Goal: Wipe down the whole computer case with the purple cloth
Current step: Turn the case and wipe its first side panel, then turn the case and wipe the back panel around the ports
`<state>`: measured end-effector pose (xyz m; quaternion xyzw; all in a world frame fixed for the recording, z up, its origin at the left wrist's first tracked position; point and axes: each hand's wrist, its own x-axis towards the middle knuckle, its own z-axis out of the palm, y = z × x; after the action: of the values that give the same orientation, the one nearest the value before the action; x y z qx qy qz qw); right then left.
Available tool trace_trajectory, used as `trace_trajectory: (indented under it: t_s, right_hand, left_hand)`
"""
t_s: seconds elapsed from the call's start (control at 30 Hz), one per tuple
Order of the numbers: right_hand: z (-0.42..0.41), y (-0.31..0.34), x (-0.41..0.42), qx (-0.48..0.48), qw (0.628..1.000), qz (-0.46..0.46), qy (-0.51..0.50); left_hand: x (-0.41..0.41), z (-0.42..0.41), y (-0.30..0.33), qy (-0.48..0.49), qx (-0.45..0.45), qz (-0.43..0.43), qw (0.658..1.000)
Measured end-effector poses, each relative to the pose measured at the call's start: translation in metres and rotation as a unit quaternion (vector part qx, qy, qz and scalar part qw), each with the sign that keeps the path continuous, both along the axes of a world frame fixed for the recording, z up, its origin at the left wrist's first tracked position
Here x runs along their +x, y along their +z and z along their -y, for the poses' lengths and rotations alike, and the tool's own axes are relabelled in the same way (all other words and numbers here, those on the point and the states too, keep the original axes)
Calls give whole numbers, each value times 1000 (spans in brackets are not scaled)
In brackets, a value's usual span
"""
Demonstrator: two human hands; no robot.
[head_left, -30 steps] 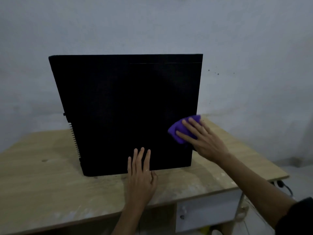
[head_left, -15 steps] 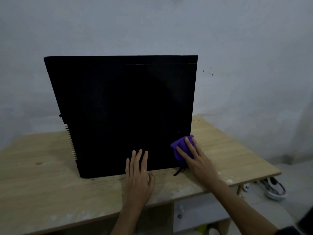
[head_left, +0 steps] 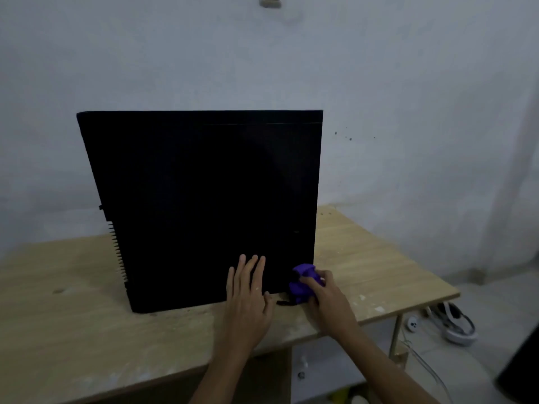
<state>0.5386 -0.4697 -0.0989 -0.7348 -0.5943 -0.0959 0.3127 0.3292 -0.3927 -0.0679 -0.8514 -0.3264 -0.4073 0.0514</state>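
Note:
A black computer case stands upright on a wooden table, its broad side panel facing me. My left hand lies flat with straight fingers against the lower part of that panel. My right hand grips the bunched purple cloth at the case's bottom right corner, down by the tabletop. A dark strap or tag trails from the cloth onto the table.
The table backs onto a pale wall. A white drawer front sits under the table's right part. On the floor to the right lie a white device with cables and a dark object.
My right hand has slid the cloth down the right part of the panel, from mid-height to the bottom corner, and bunched it up. My left hand stays flat on the panel.

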Motion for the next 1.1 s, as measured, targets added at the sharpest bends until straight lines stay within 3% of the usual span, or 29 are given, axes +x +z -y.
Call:
trace_trajectory:
  t_s: [0.13, 0.23, 0.43, 0.57, 0.63, 0.77, 0.83, 0.9, 1.1]
  right_hand:
    - [3, 27, -4, -86, 996, -3, -29]
    - [6, 57, 1, -109, 988, -113, -3]
    - [18, 102, 11, 81, 926, -358, 88]
    - [21, 141, 10, 185, 825, -517, 131]
    - [23, 164, 7, 222, 747, -605, 163]
    - [33, 197, 1, 254, 557, -755, 235]
    - [34, 206, 4, 265, 502, -781, 260]
    - [34, 214, 4, 262, 486, -787, 276]
    - [32, 237, 6, 257, 511, -770, 282]
  left_hand:
    - [7, -1, 27, -38, 29, -17, 999]
    - [14, -3, 62, -49, 56, -25, 997]
    - [34, -7, 152, -95, 95, 31, 991]
    - [56, -5, 210, -101, 153, 68, 981]
    - [69, -4, 239, -93, 183, 96, 974]
    - [92, -8, 284, -42, 198, 113, 973]
    - [101, -12, 298, -11, 191, 82, 978]
    - [109, -14, 305, 18, 170, 34, 985]
    - [129, -15, 301, 81, 139, 11, 987]
